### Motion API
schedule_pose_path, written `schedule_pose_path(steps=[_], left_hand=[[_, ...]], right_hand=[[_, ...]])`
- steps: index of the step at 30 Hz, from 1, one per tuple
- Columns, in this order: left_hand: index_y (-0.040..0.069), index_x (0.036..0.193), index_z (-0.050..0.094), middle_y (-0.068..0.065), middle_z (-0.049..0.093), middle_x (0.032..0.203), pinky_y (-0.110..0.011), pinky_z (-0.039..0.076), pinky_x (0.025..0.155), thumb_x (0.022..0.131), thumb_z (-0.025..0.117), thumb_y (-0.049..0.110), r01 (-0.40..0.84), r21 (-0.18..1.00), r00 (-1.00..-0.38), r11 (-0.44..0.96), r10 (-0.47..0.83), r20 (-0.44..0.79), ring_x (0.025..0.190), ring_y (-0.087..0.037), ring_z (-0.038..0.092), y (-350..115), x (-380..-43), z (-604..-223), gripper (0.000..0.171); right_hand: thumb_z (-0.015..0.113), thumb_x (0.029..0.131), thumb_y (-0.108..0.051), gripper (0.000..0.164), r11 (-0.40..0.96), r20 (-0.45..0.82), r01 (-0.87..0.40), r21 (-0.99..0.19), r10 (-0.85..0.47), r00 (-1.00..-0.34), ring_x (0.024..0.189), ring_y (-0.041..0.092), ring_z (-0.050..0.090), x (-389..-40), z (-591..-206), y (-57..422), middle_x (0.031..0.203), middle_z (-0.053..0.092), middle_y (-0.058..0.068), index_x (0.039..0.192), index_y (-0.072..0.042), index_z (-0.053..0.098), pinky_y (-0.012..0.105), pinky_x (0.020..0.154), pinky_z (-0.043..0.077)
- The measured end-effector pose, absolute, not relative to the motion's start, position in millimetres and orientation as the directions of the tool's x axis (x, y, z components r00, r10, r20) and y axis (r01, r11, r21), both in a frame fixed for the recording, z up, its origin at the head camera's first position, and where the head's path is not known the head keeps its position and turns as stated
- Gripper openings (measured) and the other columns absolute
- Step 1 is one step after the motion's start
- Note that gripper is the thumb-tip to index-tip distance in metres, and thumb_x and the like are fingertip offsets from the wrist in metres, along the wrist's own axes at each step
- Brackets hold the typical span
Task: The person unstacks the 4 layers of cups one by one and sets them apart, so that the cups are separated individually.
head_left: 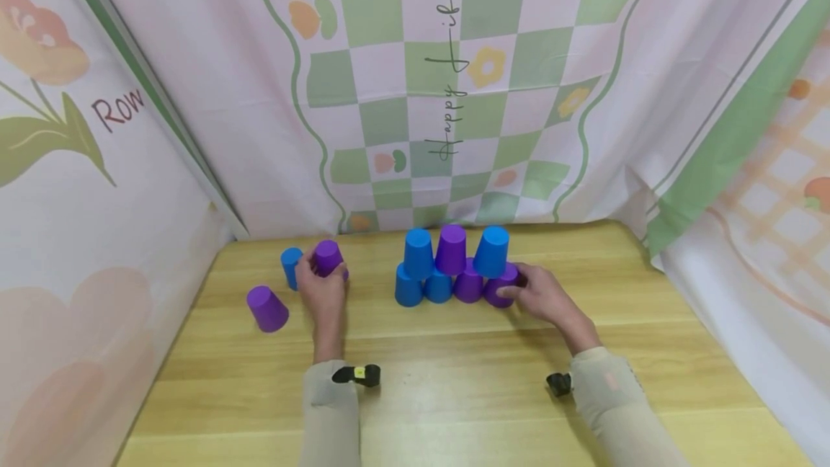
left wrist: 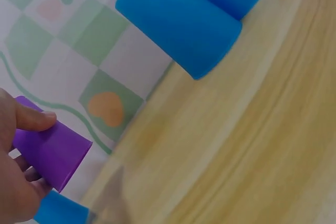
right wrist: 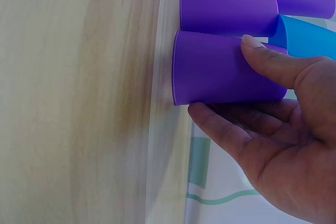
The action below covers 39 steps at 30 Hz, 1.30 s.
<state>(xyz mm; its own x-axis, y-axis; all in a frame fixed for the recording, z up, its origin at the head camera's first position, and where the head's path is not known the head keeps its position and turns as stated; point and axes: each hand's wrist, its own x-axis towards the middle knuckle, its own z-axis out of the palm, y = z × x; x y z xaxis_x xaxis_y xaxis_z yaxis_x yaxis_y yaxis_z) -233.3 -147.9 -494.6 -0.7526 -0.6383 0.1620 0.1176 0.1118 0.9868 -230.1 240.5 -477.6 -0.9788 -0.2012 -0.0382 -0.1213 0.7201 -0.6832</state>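
In the head view my left hand [head_left: 320, 294] grips an upside-down purple cup [head_left: 328, 256], thumb on one side and fingers on the other. A blue cup [head_left: 292, 268] stands just behind that hand, and another purple cup [head_left: 267, 308] stands to its left. My right hand [head_left: 541, 295] is at the right end of a two-tier cup stack, its thumb and fingers around the end purple cup [right wrist: 226, 69]. The bottom row also has a purple cup [head_left: 468, 281] and two blue cups [head_left: 408, 287]. Above sit a blue cup [head_left: 418, 254], a purple cup [head_left: 451, 251] and a blue cup [head_left: 491, 252].
A wooden table [head_left: 428, 395] bears the cups. Behind it hangs a checked curtain [head_left: 441, 92] close to the back edge, with more printed cloth [head_left: 84, 236] along the sides. Each wrist wears a small black camera [head_left: 366, 375].
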Motion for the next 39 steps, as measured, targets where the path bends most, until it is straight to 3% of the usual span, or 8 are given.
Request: schedule_pose_path(steps=[16,39], left_hand=[[0.004,0.143,0.056,-0.018,0.054,0.146,-0.051,0.037,0.124,0.084,0.075,-0.008,0.068,0.993,-0.752,0.095,-0.650,0.113,0.141,-0.035,0.051,-153.6,-232.4,-511.4,0.063],[0.004,0.144,0.056,-0.019,0.055,0.147,-0.053,0.036,0.125,0.082,0.075,-0.009,0.052,0.995,-0.742,0.085,-0.664,0.095,0.142,-0.036,0.050,-156.8,-233.9,-522.4,0.066]], right_hand=[[0.073,0.099,-0.023,0.051,0.715,-0.052,-0.107,-0.691,-0.197,-0.979,0.114,0.040,0.069,-229.1,-476.8,241.2,0.126,0.071,0.026,0.139,0.004,0.061,0.054,0.095,0.060],[0.074,0.099,-0.022,0.049,0.706,-0.026,-0.131,-0.696,-0.208,-0.978,0.114,0.039,0.070,-228.2,-477.9,242.0,0.125,0.072,0.024,0.139,0.003,0.062,0.054,0.096,0.059]])
